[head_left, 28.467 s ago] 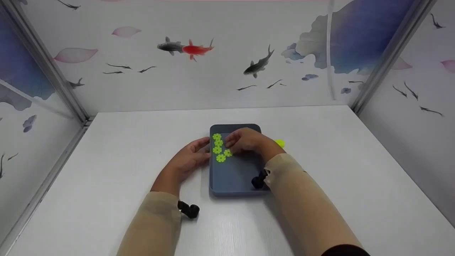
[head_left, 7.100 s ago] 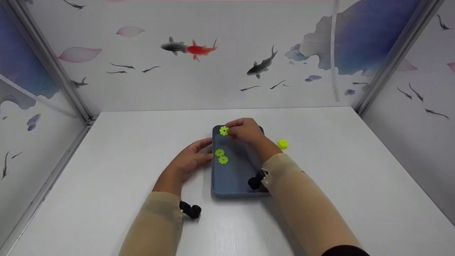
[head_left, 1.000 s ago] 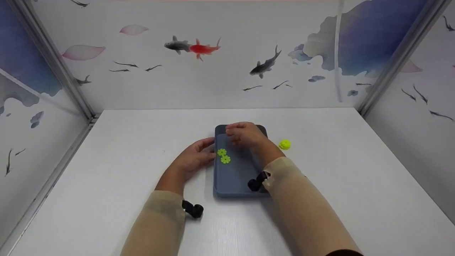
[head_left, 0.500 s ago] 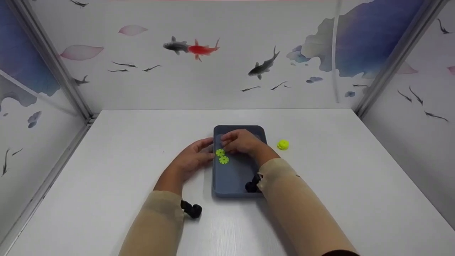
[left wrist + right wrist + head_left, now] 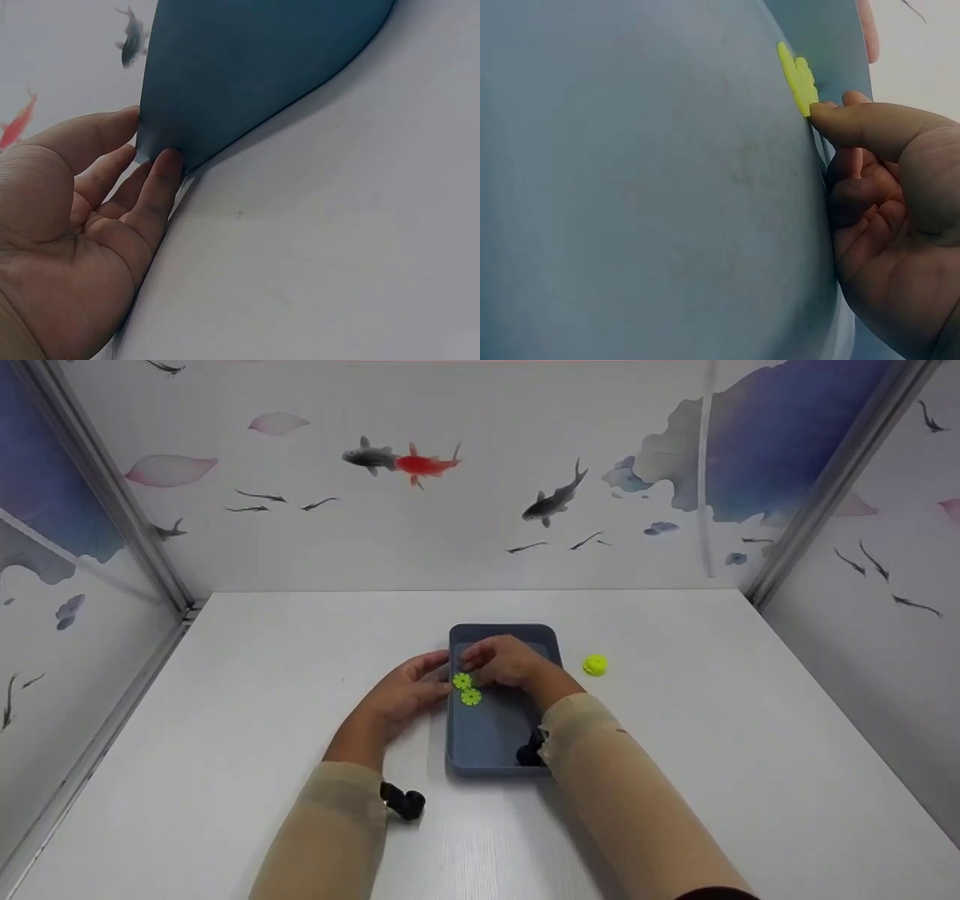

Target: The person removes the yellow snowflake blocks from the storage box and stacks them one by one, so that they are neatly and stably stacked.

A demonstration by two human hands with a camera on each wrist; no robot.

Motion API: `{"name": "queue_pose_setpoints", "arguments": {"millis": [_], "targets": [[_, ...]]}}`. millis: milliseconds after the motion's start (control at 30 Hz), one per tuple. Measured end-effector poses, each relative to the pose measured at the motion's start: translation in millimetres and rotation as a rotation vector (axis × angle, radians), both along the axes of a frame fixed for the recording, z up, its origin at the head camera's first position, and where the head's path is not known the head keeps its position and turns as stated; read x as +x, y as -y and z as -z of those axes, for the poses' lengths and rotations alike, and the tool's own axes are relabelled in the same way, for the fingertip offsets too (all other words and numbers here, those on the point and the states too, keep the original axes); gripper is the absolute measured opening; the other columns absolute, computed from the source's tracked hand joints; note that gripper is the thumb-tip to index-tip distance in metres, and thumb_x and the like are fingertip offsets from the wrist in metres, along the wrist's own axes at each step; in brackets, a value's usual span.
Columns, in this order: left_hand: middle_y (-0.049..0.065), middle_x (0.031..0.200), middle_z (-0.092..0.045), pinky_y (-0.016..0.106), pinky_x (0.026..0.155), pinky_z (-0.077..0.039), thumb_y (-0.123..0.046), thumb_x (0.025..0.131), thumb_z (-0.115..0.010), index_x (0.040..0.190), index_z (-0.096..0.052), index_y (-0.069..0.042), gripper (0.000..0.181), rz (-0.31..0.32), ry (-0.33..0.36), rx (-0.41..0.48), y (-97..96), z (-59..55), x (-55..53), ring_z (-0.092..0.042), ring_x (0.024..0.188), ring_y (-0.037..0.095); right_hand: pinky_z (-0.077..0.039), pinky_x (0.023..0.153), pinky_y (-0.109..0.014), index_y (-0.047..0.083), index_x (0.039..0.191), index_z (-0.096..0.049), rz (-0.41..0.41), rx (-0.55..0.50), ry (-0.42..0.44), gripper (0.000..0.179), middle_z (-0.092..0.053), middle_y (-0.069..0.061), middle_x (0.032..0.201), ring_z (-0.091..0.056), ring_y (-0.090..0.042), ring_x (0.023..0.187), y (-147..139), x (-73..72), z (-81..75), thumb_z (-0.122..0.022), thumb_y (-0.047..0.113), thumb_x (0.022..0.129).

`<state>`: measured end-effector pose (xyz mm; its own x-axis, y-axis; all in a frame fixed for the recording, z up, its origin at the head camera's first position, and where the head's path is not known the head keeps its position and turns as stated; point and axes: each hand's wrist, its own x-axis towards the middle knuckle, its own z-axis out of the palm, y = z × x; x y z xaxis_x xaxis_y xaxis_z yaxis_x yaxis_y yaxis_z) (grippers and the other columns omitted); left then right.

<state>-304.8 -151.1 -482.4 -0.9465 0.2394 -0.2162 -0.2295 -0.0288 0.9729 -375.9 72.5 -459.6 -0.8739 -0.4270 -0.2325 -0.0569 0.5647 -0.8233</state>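
Two yellow-green notched snowflake discs (image 5: pixel 471 697) lie against each other along the left side of a blue-grey plastic tray (image 5: pixel 487 742). Over the tray, my right hand (image 5: pixel 506 661) reaches down beside the farther disc. In the right wrist view its thumb tip is right at the edge of the yellow discs (image 5: pixel 799 81), while the index fingertip shows behind, apart from the thumb, and the other fingers bend under. My left hand (image 5: pixel 405 690) rests with its fingertips on the tray's outer left wall (image 5: pixel 225 90), thumb and fingers spread.
A small stack of yellow discs (image 5: pixel 595 664) sits on the white table (image 5: pixel 675 720) to the right of the tray. White panels with painted fish (image 5: pixel 427 462) surround the table at the back and both sides. Black wrist cameras (image 5: pixel 405 804) stick out from the sleeves.
From the tray's far end, my right hand has come nearer and down to the two discs. The disc it held 7.1 s ago is out of sight. My left hand stays put.
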Motion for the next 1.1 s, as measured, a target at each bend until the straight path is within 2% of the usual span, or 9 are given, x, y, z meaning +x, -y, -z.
{"name": "queue_pose_setpoints", "arguments": {"millis": [167,367,533,800,1100], "targets": [[0.001,0.169,-0.045,0.04,0.123,-0.045,-0.005,0.094,-0.077,0.156,-0.055,-0.022,0.067,0.002,-0.01,-0.023,0.6,0.7,-1.0,-0.054,0.149,0.02,-0.058,0.103,-0.039,0.019,0.126,-0.077,0.007,0.004,-0.014,0.038,-0.078,-0.001,0.12,-0.07,-0.02,0.111,1.5,-0.3,0.6,-0.078,0.003,0.091],[0.001,0.169,-0.046,0.041,0.123,-0.046,-0.005,0.094,-0.077,0.155,-0.055,-0.021,0.067,0.001,-0.016,-0.021,0.7,-0.6,-0.4,-0.054,0.148,0.02,-0.057,0.106,-0.041,0.018,0.128,-0.076,-0.011,0.016,-0.035,0.04,-0.077,-0.001,0.122,-0.069,-0.021,0.115,2.5,-0.2,0.4,-0.078,0.003,0.092],[0.001,0.168,-0.046,0.04,0.121,-0.047,-0.003,0.095,-0.076,0.156,-0.055,-0.02,0.067,0.018,-0.011,0.008,0.9,-0.4,-0.7,-0.055,0.148,0.02,-0.058,0.104,-0.04,0.014,0.13,-0.076,-0.029,0.03,-0.081,0.041,-0.077,-0.004,0.122,-0.07,-0.02,0.112,2.0,-0.6,1.4,-0.079,0.005,0.09],[0.0,0.169,-0.045,0.038,0.12,-0.047,-0.002,0.096,-0.074,0.158,-0.052,-0.02,0.069,0.023,0.004,0.023,1.2,-0.6,-0.9,-0.053,0.149,0.019,-0.057,0.089,-0.031,0.014,0.122,-0.082,-0.041,0.058,-0.116,0.032,-0.08,-0.004,0.109,-0.068,-0.016,0.098,0.9,0.3,1.5,-0.078,0.004,0.091],[0.001,0.168,-0.047,0.036,0.118,-0.049,-0.002,0.094,-0.076,0.156,-0.055,-0.021,0.068,0.005,0.006,0.016,0.4,0.7,-1.2,-0.055,0.147,0.019,-0.056,0.093,-0.033,0.015,0.128,-0.079,-0.057,0.065,-0.081,0.04,-0.078,-0.003,0.117,-0.066,-0.018,0.103,1.3,0.5,0.9,-0.081,0.009,0.089]]}}
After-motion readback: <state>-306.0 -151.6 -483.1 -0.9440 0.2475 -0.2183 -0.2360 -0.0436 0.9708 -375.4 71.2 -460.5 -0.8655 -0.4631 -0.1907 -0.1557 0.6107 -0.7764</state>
